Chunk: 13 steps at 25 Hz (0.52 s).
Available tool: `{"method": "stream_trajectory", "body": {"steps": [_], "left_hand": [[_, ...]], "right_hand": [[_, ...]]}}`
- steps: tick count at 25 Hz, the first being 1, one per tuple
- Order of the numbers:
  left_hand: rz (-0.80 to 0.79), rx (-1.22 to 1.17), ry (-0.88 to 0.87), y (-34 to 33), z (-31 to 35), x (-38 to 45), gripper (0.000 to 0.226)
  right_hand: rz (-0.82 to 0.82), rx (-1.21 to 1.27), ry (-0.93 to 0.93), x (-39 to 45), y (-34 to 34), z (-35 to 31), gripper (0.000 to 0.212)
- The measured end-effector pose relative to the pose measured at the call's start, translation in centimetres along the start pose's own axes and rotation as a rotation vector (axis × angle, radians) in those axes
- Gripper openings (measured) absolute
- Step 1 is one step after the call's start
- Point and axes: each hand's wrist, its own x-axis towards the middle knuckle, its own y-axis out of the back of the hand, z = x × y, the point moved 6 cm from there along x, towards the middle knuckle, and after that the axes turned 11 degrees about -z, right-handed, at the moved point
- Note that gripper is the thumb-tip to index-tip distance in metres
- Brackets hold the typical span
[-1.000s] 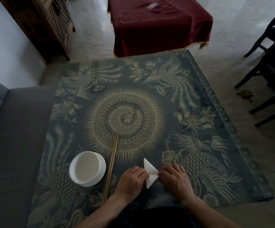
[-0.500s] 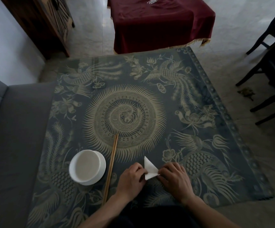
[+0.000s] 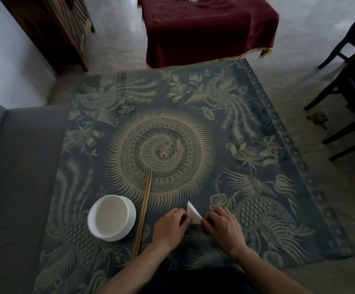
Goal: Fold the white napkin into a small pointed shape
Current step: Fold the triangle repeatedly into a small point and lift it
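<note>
The white napkin [image 3: 193, 213] lies on the patterned table near its front edge, folded into a small triangle with its point toward the far side. My left hand [image 3: 170, 227] rests on its left edge, fingers curled over the paper. My right hand [image 3: 223, 227] presses its lower right corner with the fingertips. Both hands cover the napkin's near part.
A white bowl [image 3: 112, 217] stands left of my hands, with a pair of wooden chopsticks [image 3: 143, 215] lying between bowl and napkin. The dark patterned tabletop [image 3: 257, 170] stretches ahead. A grey sofa [image 3: 17, 177] is at the left, dark chairs [image 3: 350, 81] at the right.
The napkin's lower flap has been tucked in, so the visible white shape is smaller. Both hands have stayed on it, closing slightly toward each other.
</note>
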Motion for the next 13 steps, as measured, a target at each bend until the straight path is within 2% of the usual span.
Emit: {"method": "stream_trajectory", "body": {"steps": [13], "left_hand": [[0.005, 0.008, 0.112, 1.10, 0.78, 0.52, 0.027]], "right_hand": [[-0.015, -0.079, -0.033, -0.07, -0.52, -0.32, 0.018]]}}
